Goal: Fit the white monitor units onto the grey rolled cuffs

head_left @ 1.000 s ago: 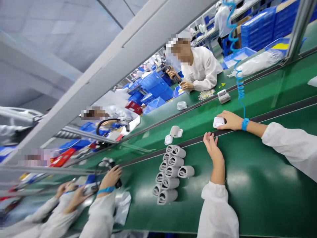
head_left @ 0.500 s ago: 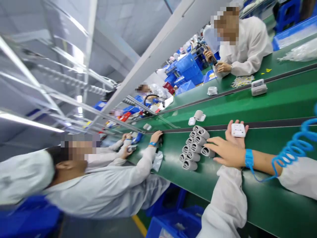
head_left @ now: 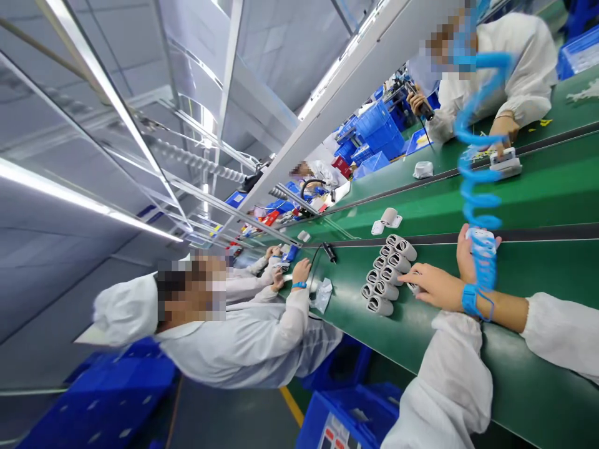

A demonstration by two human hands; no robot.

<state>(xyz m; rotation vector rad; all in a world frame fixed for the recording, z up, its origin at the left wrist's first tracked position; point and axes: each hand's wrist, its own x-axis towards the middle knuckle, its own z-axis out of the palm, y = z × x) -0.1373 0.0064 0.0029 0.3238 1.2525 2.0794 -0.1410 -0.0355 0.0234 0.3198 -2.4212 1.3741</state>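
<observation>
**Hands at the grey rolls, white unit behind a blue cord**

The left hand [head_left: 468, 255] stands just below the black belt divider [head_left: 528, 235], its fingers raised against a white square unit [head_left: 480, 237]. A blue coiled cord [head_left: 477, 168] hangs across both, so I cannot tell whether they pinch it. The right hand [head_left: 435, 285] lies open, fingers stretched out and close together, the fingertips just at the stack of grey rolled sleeves [head_left: 386, 274] on the green conveyor belt [head_left: 524, 386] (what the sleeves are made of is hard to say from here). A blue wrist strap [head_left: 470, 299] circles the right wrist. Beyond the divider, a co-worker's hand [head_left: 503, 131] rests on a white device [head_left: 505, 167] — another co-worker's hand [head_left: 302, 271] sits near a black plug [head_left: 330, 252].
</observation>
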